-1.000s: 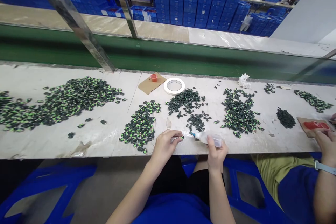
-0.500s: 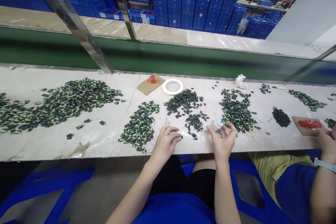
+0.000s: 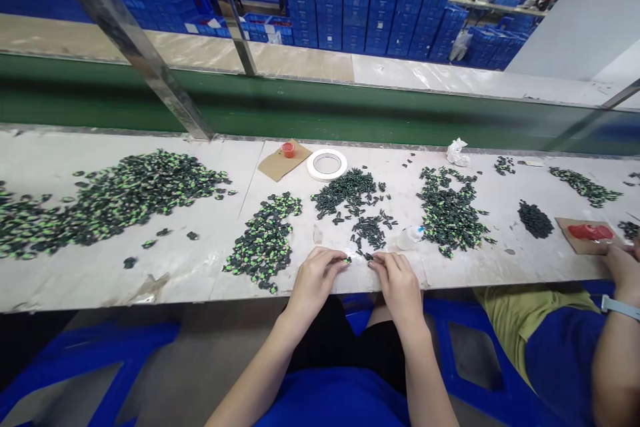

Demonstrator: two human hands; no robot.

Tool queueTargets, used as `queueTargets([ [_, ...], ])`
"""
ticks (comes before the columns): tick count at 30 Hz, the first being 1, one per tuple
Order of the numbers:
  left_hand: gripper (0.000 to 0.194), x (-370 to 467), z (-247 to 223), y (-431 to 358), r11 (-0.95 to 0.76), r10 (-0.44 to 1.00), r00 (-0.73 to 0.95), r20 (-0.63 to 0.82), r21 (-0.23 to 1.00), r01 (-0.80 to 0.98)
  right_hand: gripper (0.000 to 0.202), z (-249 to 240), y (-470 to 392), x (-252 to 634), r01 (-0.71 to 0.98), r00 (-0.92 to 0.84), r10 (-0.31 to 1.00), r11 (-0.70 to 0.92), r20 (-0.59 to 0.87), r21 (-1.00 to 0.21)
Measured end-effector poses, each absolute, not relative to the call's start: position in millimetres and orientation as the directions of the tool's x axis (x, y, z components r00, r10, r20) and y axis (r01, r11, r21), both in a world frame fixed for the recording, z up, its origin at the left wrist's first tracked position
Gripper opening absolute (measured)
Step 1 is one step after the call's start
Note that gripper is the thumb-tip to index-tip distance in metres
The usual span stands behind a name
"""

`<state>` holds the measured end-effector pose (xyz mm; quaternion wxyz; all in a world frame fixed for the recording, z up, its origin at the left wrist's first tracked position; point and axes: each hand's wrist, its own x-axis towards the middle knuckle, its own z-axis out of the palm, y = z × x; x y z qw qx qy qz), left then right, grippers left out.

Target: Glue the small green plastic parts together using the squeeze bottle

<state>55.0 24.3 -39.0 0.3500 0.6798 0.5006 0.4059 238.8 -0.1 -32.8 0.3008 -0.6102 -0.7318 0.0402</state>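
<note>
Between its thumb and fingertips my left hand [image 3: 317,275] pinches a small black-and-green piece [image 3: 347,259] just above the table. Close by on the right, my right hand [image 3: 399,278] has thumb and index finger closed at a small dark piece [image 3: 369,257]. A small white bottle with a blue tip [image 3: 411,237] lies on the table beyond my right hand. Small dark pieces form a loose pile [image 3: 369,232] in front of both hands. To the left of my left hand spreads a pile of black-and-green pieces [image 3: 263,240].
A roll of white tape [image 3: 314,165] lies by a cardboard piece [image 3: 270,168] bearing a red cup [image 3: 288,149]. More black-and-green piles sit left [image 3: 135,193] and right [image 3: 450,217]. At far right, a co-worker's hand [image 3: 621,267] is by a cardboard with red material [image 3: 590,232].
My right hand has let go of the bottle, which now lies on the table, and has moved left to a small dark piece. My left hand keeps its piece, nearly still.
</note>
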Motion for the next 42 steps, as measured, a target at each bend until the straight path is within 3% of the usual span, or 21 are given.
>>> queueTargets([
  [6,0.013,57,-39,23,-0.237,0.969,0.154,0.191,0.896,0.376,0.029,-32,-5,237,0.905,-0.128,0.927,0.255,0.353,-0.342],
  [9,0.014,57,-39,22,-0.248,0.966,0.163,0.2,0.89,0.383,0.033,-22,-9,235,0.824,-0.079,0.929,0.265,0.363,-0.5],
  [13,0.013,59,-39,20,-0.262,0.963,0.165,0.214,0.893,0.365,0.023,-15,-11,227,0.563,0.076,0.953,0.2,0.292,-0.802],
  [17,0.015,62,-36,19,-0.308,0.947,0.194,0.255,0.889,0.339,0.018,-21,-10,217,0.345,0.213,0.963,0.086,0.167,-0.935],
  [27,0.019,63,-27,16,-0.365,0.923,0.235,0.306,0.891,0.272,0.012,-23,-11,212,0.174,0.194,0.978,0.041,0.075,-0.984],
  [33,0.016,66,-16,13,-0.226,0.958,0.218,0.186,0.958,0.179,0.009,-26,-13,207,0.06,0.271,0.955,0.106,0.118,-0.993],
  [38,0.016,69,-13,11,-0.118,0.973,0.211,0.093,0.987,0.11,0.013,-23,-16,209,0.14,0.276,0.943,0.152,0.186,-0.978],
  [42,0.016,67,-10,12,-0.135,0.961,0.256,0.106,0.985,0.102,0.025,-14,-16,220,0.246,0.166,0.965,0.159,0.204,-0.956],
])
